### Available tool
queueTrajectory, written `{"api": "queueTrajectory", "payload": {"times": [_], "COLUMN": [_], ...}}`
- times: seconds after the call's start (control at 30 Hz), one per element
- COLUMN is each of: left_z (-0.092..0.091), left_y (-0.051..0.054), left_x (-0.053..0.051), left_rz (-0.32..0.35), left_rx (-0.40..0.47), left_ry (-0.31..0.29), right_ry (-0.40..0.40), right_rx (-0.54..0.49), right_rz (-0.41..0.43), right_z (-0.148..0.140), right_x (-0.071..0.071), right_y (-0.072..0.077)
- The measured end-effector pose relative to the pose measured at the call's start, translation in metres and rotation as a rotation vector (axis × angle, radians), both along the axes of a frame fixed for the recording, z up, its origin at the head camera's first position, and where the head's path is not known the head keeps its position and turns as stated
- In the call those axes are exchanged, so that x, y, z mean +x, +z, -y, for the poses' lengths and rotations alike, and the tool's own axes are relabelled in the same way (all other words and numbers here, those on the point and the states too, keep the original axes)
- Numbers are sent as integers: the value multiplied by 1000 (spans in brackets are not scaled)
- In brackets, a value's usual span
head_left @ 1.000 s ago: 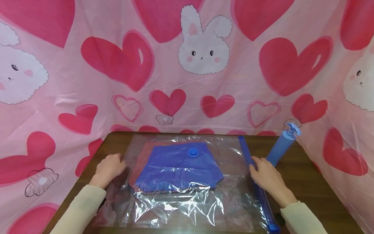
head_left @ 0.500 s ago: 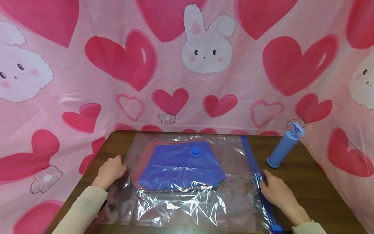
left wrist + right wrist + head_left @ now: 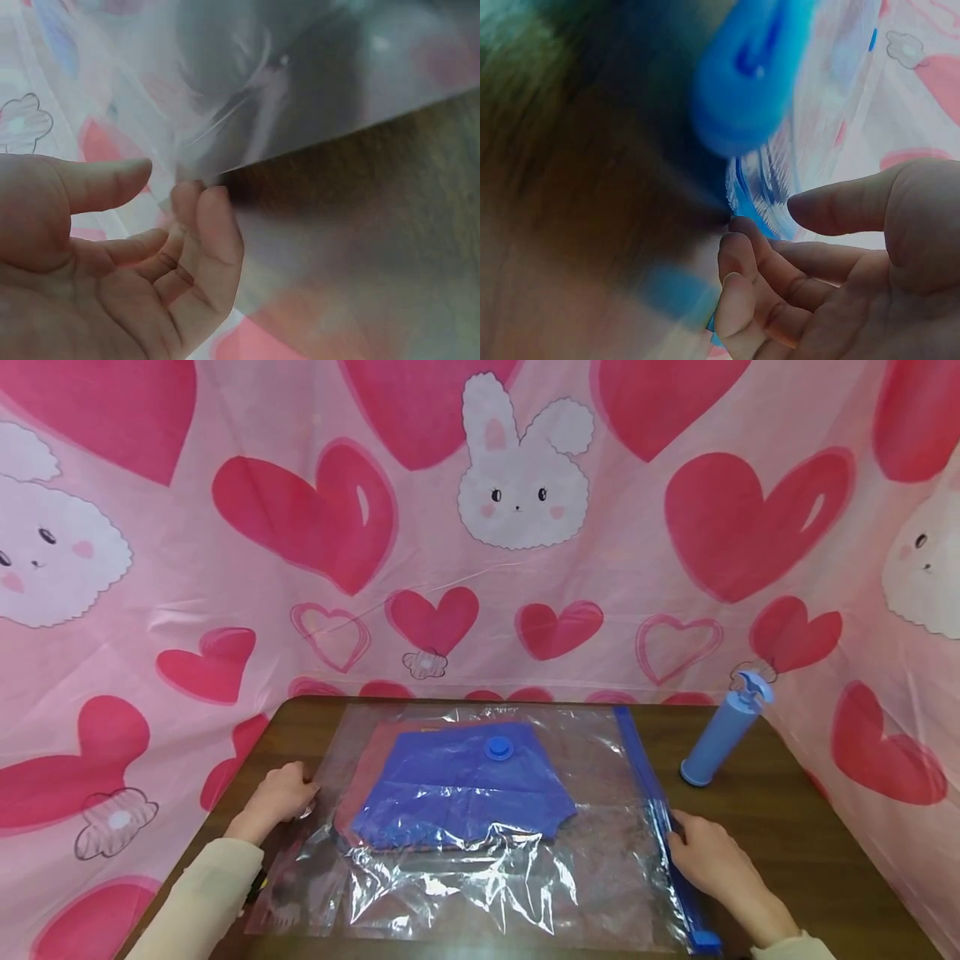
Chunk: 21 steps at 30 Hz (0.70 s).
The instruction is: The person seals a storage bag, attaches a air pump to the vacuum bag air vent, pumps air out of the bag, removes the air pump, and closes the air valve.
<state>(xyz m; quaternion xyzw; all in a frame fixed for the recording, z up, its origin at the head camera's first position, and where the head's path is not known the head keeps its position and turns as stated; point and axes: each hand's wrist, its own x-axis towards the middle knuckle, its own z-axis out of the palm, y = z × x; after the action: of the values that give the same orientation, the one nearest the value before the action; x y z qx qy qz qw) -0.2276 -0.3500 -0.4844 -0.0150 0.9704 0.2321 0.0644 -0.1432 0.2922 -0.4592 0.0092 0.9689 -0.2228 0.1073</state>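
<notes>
A clear plastic storage bag (image 3: 600, 893) lies flat on the table, with folded blue cloth (image 3: 457, 793) and reddish cloth (image 3: 365, 777) inside. A round blue valve (image 3: 498, 748) sits over the blue cloth. My left hand (image 3: 277, 797) is at the bag's left edge; in the left wrist view its bent fingers (image 3: 219, 240) meet the film, thumb apart. At the right edge, my right hand (image 3: 716, 860) touches the blue zip seal (image 3: 637, 760); in the right wrist view its fingers (image 3: 739, 259) are bent, thumb apart. A blue slider (image 3: 705, 941) sits at the seal's near end.
A blue hand pump (image 3: 720, 735) stands upright on the dark wooden table (image 3: 802, 810), beyond my right hand. Pink fabric (image 3: 480, 568) printed with hearts and rabbits hangs behind the table and at both sides.
My right hand has come nearer along the zip seal, away from the pump's base, and settled lower. The left hand has shifted slightly at the bag's left edge. The bag lies almost the same.
</notes>
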Motion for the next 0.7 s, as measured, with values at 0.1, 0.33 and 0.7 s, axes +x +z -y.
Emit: {"api": "queueTrajectory", "payload": {"times": [0.1,0.33,0.7], "left_z": [14,26,-11], "left_y": [-20,-37,14], "left_x": [-12,-19,16], "left_rz": [4,33,-30], "left_rx": [7,14,83], "left_ry": [17,4,61], "right_ry": [-9,-12,-3], "right_rx": [-4,-14,-2], "right_rz": [9,1,-41], "right_z": [0,1,4], "right_x": [0,1,3], "right_y": [-1,-1,-3]}}
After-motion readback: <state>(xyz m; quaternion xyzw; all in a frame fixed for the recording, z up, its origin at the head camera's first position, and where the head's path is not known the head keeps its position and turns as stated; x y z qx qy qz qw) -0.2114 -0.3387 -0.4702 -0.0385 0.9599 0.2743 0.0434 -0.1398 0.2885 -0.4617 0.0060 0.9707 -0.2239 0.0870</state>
